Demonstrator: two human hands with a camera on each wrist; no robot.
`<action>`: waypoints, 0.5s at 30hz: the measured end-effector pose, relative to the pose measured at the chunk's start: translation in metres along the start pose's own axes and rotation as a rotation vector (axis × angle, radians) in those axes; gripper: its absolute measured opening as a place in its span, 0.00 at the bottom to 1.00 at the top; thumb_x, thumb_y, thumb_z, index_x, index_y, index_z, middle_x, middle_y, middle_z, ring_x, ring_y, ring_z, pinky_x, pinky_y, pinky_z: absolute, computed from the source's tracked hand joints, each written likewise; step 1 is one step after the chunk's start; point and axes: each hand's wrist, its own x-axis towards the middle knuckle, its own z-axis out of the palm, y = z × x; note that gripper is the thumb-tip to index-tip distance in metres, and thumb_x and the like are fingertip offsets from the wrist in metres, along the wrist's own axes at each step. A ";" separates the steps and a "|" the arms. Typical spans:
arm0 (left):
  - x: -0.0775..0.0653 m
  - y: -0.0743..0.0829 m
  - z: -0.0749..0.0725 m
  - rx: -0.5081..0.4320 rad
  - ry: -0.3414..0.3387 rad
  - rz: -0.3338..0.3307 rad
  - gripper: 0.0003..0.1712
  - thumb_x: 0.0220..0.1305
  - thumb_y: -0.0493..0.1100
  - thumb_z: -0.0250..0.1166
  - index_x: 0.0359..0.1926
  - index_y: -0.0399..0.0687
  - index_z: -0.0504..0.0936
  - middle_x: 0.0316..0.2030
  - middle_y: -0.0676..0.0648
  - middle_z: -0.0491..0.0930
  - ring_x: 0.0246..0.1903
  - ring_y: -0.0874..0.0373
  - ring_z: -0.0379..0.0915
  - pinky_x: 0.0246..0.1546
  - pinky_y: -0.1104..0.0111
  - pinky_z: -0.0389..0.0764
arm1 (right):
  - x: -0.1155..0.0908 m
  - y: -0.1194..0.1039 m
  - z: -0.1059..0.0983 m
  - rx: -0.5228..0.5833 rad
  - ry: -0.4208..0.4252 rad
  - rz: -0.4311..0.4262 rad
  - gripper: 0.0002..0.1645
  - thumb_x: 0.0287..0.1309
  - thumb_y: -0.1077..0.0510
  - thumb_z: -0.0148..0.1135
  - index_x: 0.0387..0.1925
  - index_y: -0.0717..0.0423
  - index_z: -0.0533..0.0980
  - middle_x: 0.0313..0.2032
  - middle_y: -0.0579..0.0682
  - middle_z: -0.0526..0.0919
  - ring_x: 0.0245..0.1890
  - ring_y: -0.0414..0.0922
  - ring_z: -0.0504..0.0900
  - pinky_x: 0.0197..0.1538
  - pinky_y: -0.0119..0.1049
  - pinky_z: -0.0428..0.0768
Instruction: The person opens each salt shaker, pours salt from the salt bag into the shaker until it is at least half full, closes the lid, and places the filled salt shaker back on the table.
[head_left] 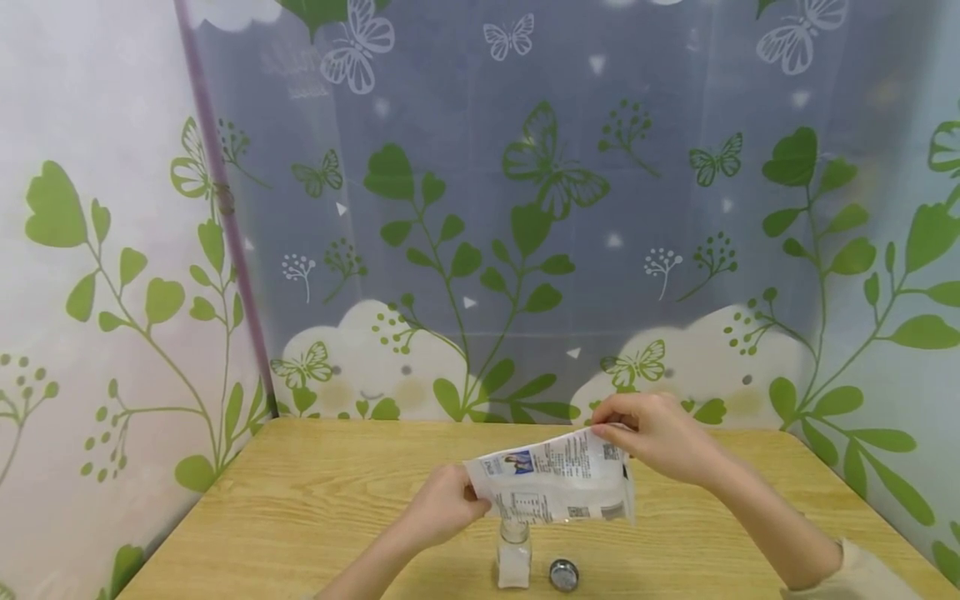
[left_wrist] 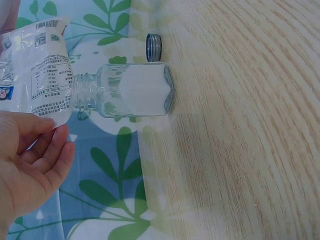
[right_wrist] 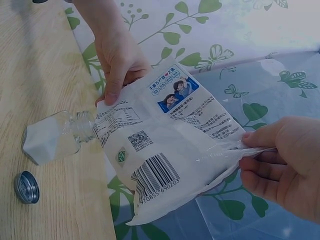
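The bag (head_left: pixel 558 487) hangs between the two hands, tilted. The left hand (head_left: pixel 442 505) pinches its lower edge between thumb and forefinger, close to the jar (head_left: pixel 514 560); the right hand (head_left: pixel 663 439) pinches the raised far edge, up and across from the left fingers. The film looks thin, limp and rather slick, and the creases suggest loose contents whose weight would shift as it tips; my guess is moderately light. Edges and corners seem the best hold, since squeezing the middle would likely bulge it.

Just beside and below the left fingers, the jar stands upright on the tabletop (head_left: pixel 315 492), uncapped, part filled with white stuff. Glass, so probably breakable, and near enough for those fingers to knock. Whether bag and rim touch, I cannot tell. The lid (head_left: pixel 564 575) lies beside the jar, below the fingers of both hands.
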 end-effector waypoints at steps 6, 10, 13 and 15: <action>-0.001 0.000 0.000 -0.010 -0.002 -0.005 0.13 0.47 0.27 0.61 0.37 0.33 0.82 0.29 0.43 0.83 0.22 0.65 0.73 0.22 0.74 0.76 | 0.000 -0.001 0.001 -0.003 0.004 -0.008 0.03 0.56 0.61 0.62 0.33 0.54 0.80 0.31 0.43 0.82 0.30 0.36 0.79 0.33 0.29 0.79; -0.002 0.001 -0.001 -0.015 -0.007 -0.012 0.13 0.47 0.27 0.61 0.38 0.33 0.82 0.29 0.43 0.83 0.23 0.64 0.73 0.23 0.73 0.76 | 0.000 -0.002 0.000 -0.003 0.003 -0.009 0.03 0.56 0.62 0.62 0.33 0.54 0.80 0.31 0.43 0.82 0.30 0.36 0.79 0.33 0.29 0.79; -0.001 0.001 0.000 -0.010 -0.005 -0.013 0.13 0.47 0.27 0.61 0.37 0.33 0.82 0.29 0.43 0.83 0.23 0.65 0.73 0.23 0.74 0.76 | 0.000 -0.002 0.000 -0.003 0.005 -0.011 0.03 0.55 0.62 0.62 0.33 0.54 0.80 0.31 0.43 0.82 0.30 0.36 0.79 0.33 0.29 0.79; -0.001 0.001 0.000 -0.005 -0.002 -0.013 0.12 0.47 0.27 0.61 0.37 0.33 0.82 0.29 0.44 0.83 0.23 0.65 0.73 0.23 0.74 0.76 | 0.000 -0.002 0.000 -0.002 0.007 -0.014 0.03 0.55 0.62 0.62 0.32 0.55 0.80 0.31 0.43 0.82 0.30 0.36 0.79 0.33 0.29 0.79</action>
